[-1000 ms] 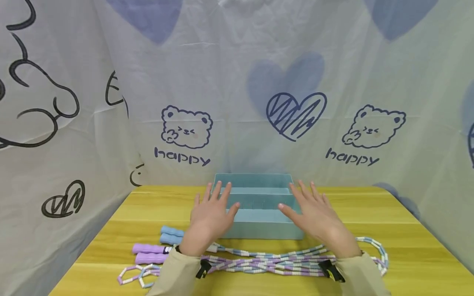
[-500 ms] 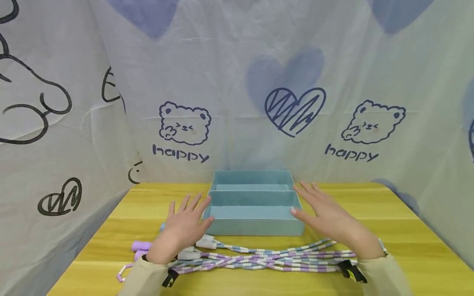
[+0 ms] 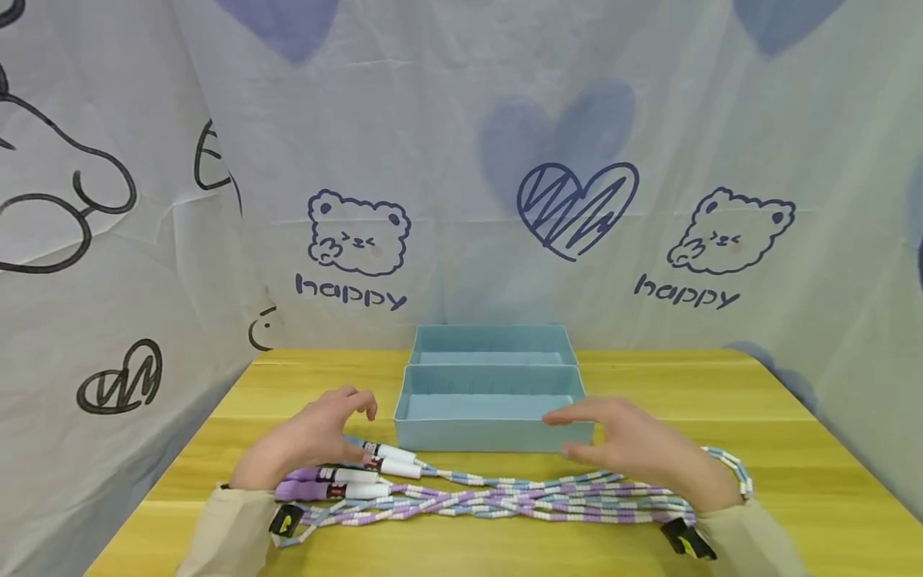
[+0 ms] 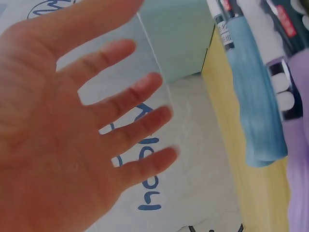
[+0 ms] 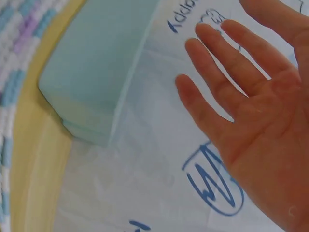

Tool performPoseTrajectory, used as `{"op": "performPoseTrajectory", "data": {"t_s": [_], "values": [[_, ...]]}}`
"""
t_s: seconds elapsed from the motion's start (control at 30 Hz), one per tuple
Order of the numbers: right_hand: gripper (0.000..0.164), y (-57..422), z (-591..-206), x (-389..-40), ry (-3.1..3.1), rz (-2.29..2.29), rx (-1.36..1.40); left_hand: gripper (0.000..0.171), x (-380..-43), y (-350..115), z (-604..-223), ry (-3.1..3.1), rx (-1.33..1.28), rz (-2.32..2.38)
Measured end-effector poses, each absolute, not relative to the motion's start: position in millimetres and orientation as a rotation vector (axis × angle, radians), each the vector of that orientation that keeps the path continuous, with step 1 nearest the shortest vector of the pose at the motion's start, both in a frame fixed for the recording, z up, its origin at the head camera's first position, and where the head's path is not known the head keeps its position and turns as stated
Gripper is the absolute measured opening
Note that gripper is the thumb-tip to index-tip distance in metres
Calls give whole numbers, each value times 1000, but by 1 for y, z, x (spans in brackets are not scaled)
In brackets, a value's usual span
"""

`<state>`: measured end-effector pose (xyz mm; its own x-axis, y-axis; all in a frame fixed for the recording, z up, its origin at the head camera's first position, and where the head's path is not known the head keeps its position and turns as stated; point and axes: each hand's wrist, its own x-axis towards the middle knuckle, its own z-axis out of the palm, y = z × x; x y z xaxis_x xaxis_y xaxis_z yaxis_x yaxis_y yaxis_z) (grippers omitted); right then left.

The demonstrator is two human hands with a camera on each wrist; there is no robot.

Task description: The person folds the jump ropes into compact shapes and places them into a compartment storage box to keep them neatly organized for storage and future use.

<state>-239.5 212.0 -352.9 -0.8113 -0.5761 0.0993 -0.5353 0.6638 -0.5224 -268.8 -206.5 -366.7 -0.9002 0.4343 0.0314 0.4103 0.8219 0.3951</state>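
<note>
Two beaded jump ropes lie stretched side by side across the table, one with a blue handle (image 4: 256,96) pair, the other with a purple handle (image 3: 306,490) pair. Their blue, purple and white beaded cords (image 3: 505,505) overlap in the middle. Over the handles at the left hovers my left hand (image 3: 310,441), fingers spread and slightly bent, holding nothing. My right hand (image 3: 642,449) is above the right end of the cords, its fingers relaxed and its grasp empty. Both palms show bare in the wrist views.
Behind the ropes stands a light-blue two-compartment box (image 3: 493,437), near the back of the yellow wooden table (image 3: 728,417). A printed white cloth (image 3: 469,280) hangs behind and to the sides. Each sleeve carries a small black tag.
From over the box, my hands have drawn apart and back toward the ropes. The left moved left and down above the handles; the right moved slightly right and lower. Nothing was picked up.
</note>
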Motion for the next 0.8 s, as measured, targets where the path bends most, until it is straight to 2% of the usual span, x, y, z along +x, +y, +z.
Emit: {"op": "performPoseTrajectory", "data": {"t_s": [0.37,0.8], "values": [[36,192,-376,-245,2588,-759,-889,27,-261,-217,-375,2669,585,651],[16,183,-397,-241,2566,-713,-912,35,-260,-218,-387,2707,481,522]]}}
